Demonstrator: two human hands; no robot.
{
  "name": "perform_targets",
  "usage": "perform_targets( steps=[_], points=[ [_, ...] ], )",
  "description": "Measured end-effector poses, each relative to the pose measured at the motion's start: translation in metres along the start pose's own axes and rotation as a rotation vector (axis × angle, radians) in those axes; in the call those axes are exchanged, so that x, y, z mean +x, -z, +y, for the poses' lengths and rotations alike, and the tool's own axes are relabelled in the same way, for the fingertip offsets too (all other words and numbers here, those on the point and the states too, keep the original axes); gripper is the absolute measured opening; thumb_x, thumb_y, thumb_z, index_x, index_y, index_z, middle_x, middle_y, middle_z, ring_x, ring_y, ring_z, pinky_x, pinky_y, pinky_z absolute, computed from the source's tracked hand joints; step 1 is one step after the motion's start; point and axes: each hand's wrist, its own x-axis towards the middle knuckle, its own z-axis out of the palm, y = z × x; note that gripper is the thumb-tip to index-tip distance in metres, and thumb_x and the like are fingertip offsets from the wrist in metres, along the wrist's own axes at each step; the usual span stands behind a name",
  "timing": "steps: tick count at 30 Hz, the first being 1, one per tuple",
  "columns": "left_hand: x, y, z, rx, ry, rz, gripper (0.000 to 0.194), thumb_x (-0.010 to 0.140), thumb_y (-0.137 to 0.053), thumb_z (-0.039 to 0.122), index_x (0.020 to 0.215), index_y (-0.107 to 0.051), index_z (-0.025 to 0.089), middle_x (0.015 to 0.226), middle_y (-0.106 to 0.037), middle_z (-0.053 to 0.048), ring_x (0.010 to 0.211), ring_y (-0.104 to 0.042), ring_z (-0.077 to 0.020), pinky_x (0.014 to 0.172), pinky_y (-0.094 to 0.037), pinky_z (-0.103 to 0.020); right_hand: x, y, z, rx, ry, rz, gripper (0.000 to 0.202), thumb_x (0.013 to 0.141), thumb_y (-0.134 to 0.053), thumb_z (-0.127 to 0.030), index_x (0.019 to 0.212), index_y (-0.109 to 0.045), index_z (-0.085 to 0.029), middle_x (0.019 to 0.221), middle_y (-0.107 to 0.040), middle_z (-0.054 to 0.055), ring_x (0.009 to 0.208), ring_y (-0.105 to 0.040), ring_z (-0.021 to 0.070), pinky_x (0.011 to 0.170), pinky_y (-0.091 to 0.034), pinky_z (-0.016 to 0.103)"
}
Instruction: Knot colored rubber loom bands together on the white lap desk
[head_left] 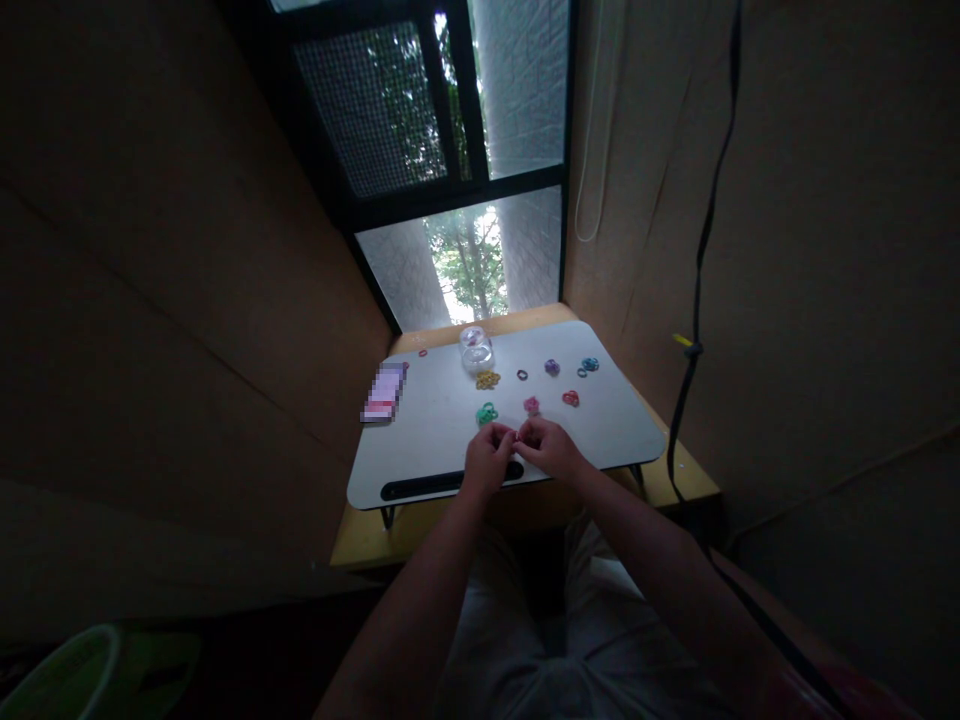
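My left hand [489,455] and my right hand [549,446] meet above the front of a white folding lap table [420,440]. The fingertips of both are pinched together around a small pinkish band [516,437], mostly hidden by the fingers. Just beyond the hands lie a green pile of hair ties [487,413] and a pink pile of hair ties [532,405]. Red hair ties [571,398] lie to the right. Farther back are yellow hair ties [487,380], a dark hair tie [522,375], purple hair ties [552,367] and blue-green hair ties [589,365].
A clear plastic jar [477,352] is at the table's back edge. A phone [385,392] lies at the left, near a red hair tie [423,353]. A black slot strip [420,487] runs along the front edge. A dark cord [705,250] hangs at the right.
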Motion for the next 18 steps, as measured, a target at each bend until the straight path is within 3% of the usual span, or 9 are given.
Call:
perform_targets(
  steps=[18],
  points=[
    [-0.001,-0.0006,-0.0038,-0.114,0.001,-0.041,0.02,0.083,-0.058,0.038,0.084,-0.059,0.018,0.069,-0.063,0.0,0.063,-0.058,-0.0117,0.062,-0.046,-0.024,0.0018,-0.001,0.0039,-0.13,0.025,0.074,0.024,0.081,-0.057,-0.03,0.061,-0.048,-0.019,0.057,-0.051,-0.003,0.052,-0.044,0.0105,0.051,-0.033,0.022]
  ],
)
